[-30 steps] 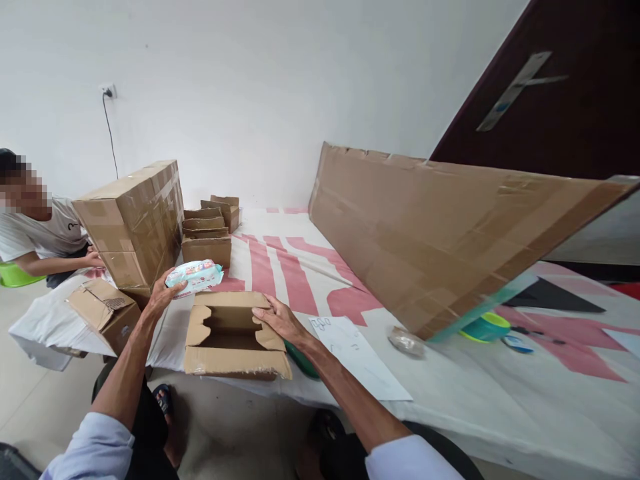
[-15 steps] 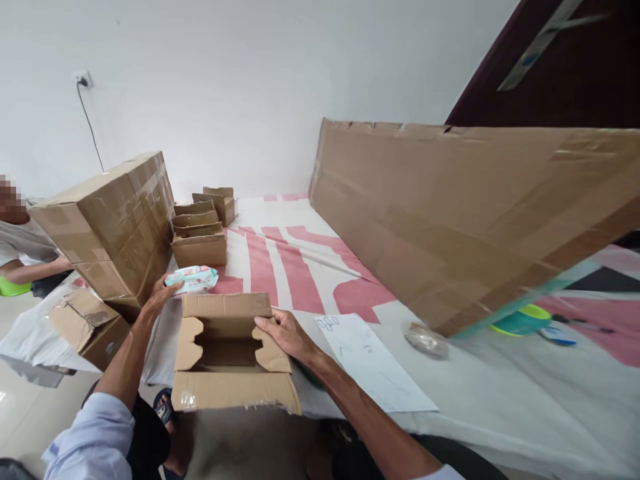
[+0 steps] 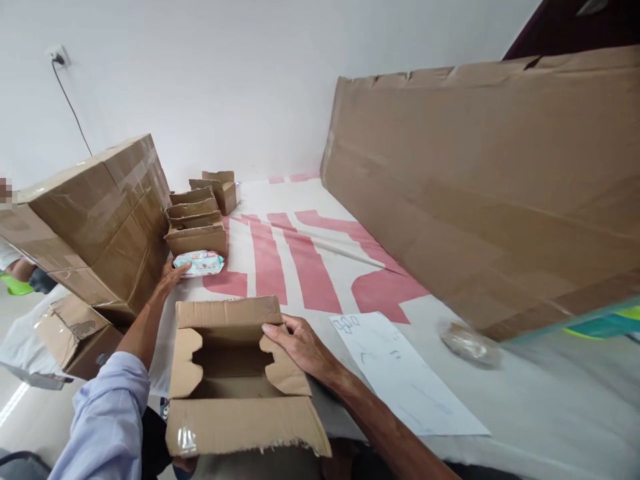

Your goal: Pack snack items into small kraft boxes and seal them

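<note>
An open cardboard box (image 3: 235,387) with its flaps spread sits at the near edge of the covered table. My right hand (image 3: 300,347) rests flat on the box's right flap, fingers stretched out. My left hand (image 3: 171,275) reaches past the box and grips a small pack of wet wipes (image 3: 200,263), which lies on the cloth beside a row of small cartons (image 3: 196,230). The box's inside looks empty.
A big taped carton (image 3: 95,213) stands at the left, a smaller open box (image 3: 70,330) below it. A long flat cardboard sheet (image 3: 490,193) leans along the right. A white paper (image 3: 405,373) and a tape roll (image 3: 470,343) lie on the cloth. Another person's arm (image 3: 17,270) shows far left.
The view has shifted left and closer. My left hand has carried the wipes pack farther away and lowered it to the cloth by the small cartons. My right hand stays on the flap.
</note>
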The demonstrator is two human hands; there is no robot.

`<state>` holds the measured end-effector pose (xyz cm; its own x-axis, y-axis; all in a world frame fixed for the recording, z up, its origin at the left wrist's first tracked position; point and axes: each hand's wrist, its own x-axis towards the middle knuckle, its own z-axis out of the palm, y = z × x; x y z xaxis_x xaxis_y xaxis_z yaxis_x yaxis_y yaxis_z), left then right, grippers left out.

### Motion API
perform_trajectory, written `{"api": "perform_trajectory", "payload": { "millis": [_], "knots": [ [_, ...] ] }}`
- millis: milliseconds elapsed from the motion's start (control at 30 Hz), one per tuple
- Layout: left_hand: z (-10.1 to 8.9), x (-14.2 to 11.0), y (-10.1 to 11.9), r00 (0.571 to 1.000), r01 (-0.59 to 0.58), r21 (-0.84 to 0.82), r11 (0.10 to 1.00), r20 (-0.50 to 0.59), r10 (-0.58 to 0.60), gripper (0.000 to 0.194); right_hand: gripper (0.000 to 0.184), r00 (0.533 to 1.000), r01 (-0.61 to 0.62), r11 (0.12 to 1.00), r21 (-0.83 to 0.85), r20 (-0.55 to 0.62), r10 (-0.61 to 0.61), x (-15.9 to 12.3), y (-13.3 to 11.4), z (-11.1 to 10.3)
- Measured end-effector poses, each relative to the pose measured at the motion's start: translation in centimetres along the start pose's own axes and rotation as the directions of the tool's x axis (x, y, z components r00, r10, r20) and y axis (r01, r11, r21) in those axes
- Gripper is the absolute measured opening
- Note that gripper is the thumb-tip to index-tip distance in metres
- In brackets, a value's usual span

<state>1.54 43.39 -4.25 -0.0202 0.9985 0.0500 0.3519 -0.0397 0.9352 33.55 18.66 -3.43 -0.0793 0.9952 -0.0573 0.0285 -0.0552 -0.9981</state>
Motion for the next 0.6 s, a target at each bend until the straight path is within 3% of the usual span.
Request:
{"api": "perform_trajectory", "payload": {
  "millis": [233,333,467,600],
  "knots": [
    [-0.8,-2.2,0.4,0.995,-0.090,0.223,0.971,-0.029,0.099,0.073,0.046,1.000,-0.001,1.000,0.005,-0.018,0.001,0.0,-0.3,0.3],
    [-0.6,-3.6,1.0,0.985,-0.160,0.359,0.919,-0.004,0.173,0.080,0.048,1.000,0.002,1.000,0.009,-0.022,-0.002,0.1,-0.2,0.3],
    [0.6,-5.4,1.8,0.969,-0.242,0.544,0.803,0.090,0.231,0.095,0.049,0.999,-0.002,1.000,-0.013,-0.032,0.002,0.0,0.1,0.1],
    [2.5,-5.9,2.1,0.970,-0.240,0.674,0.699,0.145,0.193,0.089,0.054,0.999,-0.018,0.999,-0.030,-0.044,0.016,-0.2,0.7,-0.1]
  ]
}}
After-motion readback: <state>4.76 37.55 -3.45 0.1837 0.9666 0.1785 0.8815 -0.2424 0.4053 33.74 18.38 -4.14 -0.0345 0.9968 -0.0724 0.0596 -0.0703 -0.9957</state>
